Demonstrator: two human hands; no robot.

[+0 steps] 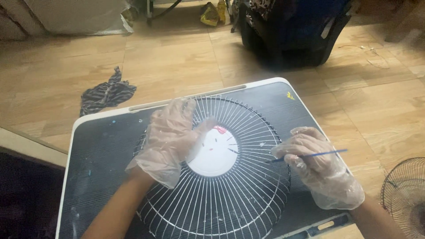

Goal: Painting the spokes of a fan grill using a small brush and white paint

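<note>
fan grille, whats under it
The white wire fan grille lies on a dark lap table with a white rim. The dark top shows between the wires; the white centre disc hides what lies beneath it.

Small dark tray-table [102, 146] with white rim stood on tan tiled floor [177, 62], its top flecked with pale paint spots; a small yellow mark [290, 95] sat near its far right corner; striped grey rag [105, 95] lay crumpled on floor just beyond table's far left corner; dark bag or basket [292, 31] stood on floor beyond table, well apart from it; yellow packet [210, 14] lay near it to the left; pale sheet [75, 17] lay at far left; second dark wire fan grille [405, 194] lay on floor at right edge, partly out of view.
</note>
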